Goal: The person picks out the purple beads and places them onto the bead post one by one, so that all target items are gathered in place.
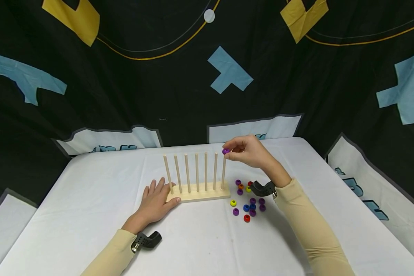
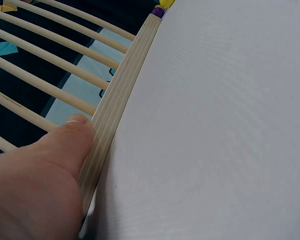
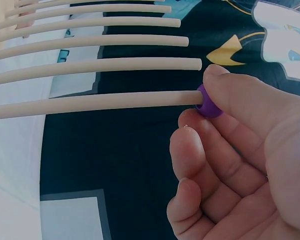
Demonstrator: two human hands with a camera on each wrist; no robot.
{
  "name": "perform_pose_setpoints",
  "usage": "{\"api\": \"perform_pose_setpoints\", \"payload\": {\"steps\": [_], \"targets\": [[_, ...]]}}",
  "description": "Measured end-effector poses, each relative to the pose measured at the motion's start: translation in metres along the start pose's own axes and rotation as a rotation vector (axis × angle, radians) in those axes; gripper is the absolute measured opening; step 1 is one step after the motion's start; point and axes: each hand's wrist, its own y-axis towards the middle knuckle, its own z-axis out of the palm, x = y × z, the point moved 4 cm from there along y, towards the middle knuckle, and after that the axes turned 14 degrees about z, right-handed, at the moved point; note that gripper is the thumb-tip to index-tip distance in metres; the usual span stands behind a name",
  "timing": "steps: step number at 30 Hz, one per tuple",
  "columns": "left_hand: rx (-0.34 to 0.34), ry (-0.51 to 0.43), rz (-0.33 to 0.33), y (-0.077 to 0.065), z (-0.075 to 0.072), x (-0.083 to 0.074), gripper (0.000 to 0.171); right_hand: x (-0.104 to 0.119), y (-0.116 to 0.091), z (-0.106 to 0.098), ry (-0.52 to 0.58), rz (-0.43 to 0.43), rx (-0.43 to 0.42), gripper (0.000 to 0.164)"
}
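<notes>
A pale wooden stand [image 1: 201,196] with a row of several upright pegs sits on the white table. My right hand [image 1: 247,152] pinches a purple bead [image 3: 211,104] between thumb and index finger. That bead is at the top of the rightmost peg [image 3: 114,101], whose tip appears to be in its hole. At the stand's left end rests my left hand [image 1: 156,202], fingers straight and spread on the table and against the stand. Its thumb [image 2: 74,137] presses on the front of the base. Loose beads [image 1: 246,207] in purple, blue, red, yellow and orange lie right of the stand.
A white cloth [image 1: 200,245] covers the table. Behind it hangs a black curtain [image 1: 141,96] with blue and yellow shapes. The right forearm reaches over the table beside the loose beads, and its black wrist strap [image 1: 262,189] partly overlaps them in the head view.
</notes>
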Motion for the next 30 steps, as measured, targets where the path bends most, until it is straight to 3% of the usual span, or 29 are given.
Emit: {"api": "perform_pose_setpoints", "payload": {"steps": [16,30], "targets": [[0.023,0.000,-0.009,-0.0011,-0.0005,-0.0023,0.067,-0.0009,-0.0005,0.0010,-0.032,0.003,-0.006,0.026],[0.006,0.000,0.001,0.0001,-0.0011,-0.0029,0.065,-0.0041,-0.0029,-0.0012,-0.028,0.003,-0.017,0.024]]}}
